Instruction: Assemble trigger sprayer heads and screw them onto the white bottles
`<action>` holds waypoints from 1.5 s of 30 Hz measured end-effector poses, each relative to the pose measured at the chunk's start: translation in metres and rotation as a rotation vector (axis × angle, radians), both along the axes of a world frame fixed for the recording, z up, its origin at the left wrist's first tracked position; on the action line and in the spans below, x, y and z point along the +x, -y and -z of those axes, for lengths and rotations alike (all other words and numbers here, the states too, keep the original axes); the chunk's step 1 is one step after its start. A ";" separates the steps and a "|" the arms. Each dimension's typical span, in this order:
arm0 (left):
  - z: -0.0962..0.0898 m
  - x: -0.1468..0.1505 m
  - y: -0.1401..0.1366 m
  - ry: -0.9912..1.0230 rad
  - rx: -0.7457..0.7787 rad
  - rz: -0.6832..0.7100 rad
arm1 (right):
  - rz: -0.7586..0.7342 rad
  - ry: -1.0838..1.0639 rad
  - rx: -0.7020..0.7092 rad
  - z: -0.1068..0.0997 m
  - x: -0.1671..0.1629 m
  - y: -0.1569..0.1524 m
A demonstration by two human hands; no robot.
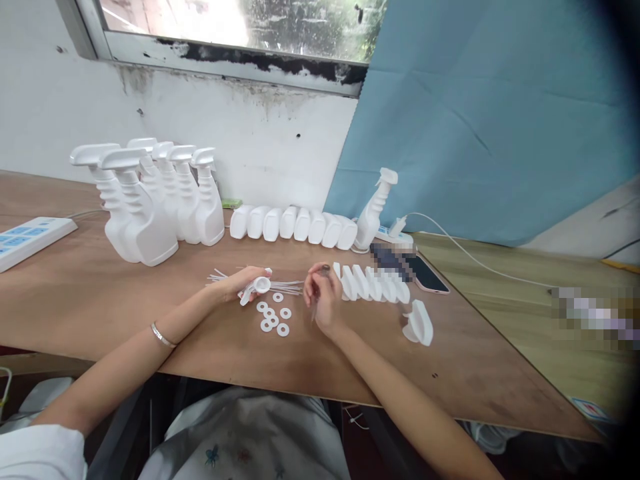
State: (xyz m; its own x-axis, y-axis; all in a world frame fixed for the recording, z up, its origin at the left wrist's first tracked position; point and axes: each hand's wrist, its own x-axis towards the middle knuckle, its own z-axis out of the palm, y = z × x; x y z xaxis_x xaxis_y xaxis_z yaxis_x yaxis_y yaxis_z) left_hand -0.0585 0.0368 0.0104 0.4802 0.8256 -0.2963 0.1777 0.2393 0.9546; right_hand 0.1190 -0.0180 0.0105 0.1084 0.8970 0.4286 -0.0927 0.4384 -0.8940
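My left hand (pixel 247 280) is closed around a white spray trigger head (pixel 261 285), its round opening facing me. Thin white tubes (pixel 287 288) lie on the table behind that hand. Just in front of it are several flat white ring washers (pixel 278 297), some overlapping. To the right, my right hand (pixel 323 297) is raised with its fingers pinched. A small dark tip shows at its top and a thin, blurred piece below; I cannot make out what it holds. Beside it stands a row of white plastic shrouds (pixel 373 283), with one more shroud (pixel 419 323) lying apart.
Assembled white spray bottles (pixel 150 220) stand at the back left. A row of white bottles (pixel 300 225) lies along the wall, with one spray bottle (pixel 373 210) at its right end. A phone (pixel 427 275) and power strips (pixel 37 239) sit on the table (pixel 225 360).
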 end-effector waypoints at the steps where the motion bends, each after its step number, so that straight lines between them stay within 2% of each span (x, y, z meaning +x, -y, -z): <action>1: 0.001 0.000 0.000 0.011 -0.011 0.000 | -0.028 0.121 0.020 0.000 0.000 0.002; 5: 0.004 0.001 0.000 0.054 -0.015 0.041 | 0.002 0.648 0.256 0.008 -0.004 0.008; 8: 0.006 0.001 0.002 0.049 -0.016 0.077 | 0.079 0.817 0.448 0.018 -0.007 0.005; 11: 0.007 0.003 0.003 0.025 -0.032 0.090 | 0.099 0.913 0.529 0.026 -0.006 0.001; 15: 0.008 0.004 0.002 0.047 -0.040 0.032 | 0.093 0.885 0.536 0.024 -0.004 0.001; 18: 0.008 0.002 -0.005 0.161 -0.056 -0.168 | 0.090 0.828 0.474 0.016 -0.004 0.004; 21: 0.006 -0.003 -0.014 0.239 -0.064 -0.317 | 0.069 0.874 0.372 0.009 -0.003 0.005; 25: 0.001 -0.006 -0.021 0.312 -0.077 -0.361 | 0.029 1.050 0.312 0.007 -0.001 0.004; 29: 0.000 -0.005 -0.019 0.298 0.012 -0.370 | 0.031 1.152 0.405 0.012 -0.002 0.008; 31: 0.000 -0.005 -0.018 0.252 0.127 -0.379 | 0.044 1.181 0.499 0.016 -0.005 0.010; 34: -0.005 -0.002 -0.017 0.076 0.480 -0.280 | 0.067 1.208 0.634 0.023 -0.009 0.014; 36: -0.015 0.005 -0.018 -0.126 0.775 -0.110 | 0.073 1.218 0.704 0.027 -0.012 0.016; 41: -0.049 0.044 -0.017 -0.637 1.536 0.489 | 0.105 1.235 0.789 0.030 -0.012 0.017; 43: -0.058 0.063 -0.011 -0.685 1.738 0.644 | 0.103 1.224 0.812 0.032 -0.011 0.017; 45: -0.063 0.085 -0.003 -0.659 1.875 0.733 | 0.088 1.221 0.847 0.035 -0.011 0.017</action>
State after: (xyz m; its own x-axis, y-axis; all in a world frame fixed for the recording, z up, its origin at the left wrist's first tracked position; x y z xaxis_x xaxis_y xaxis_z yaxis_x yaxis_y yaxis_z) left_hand 0.0261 0.0398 0.0738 0.9710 0.0239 0.2380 0.0995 -0.9451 -0.3112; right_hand 0.1079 -0.0350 -0.0244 -0.6535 0.3509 0.6707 0.5614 0.8190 0.1186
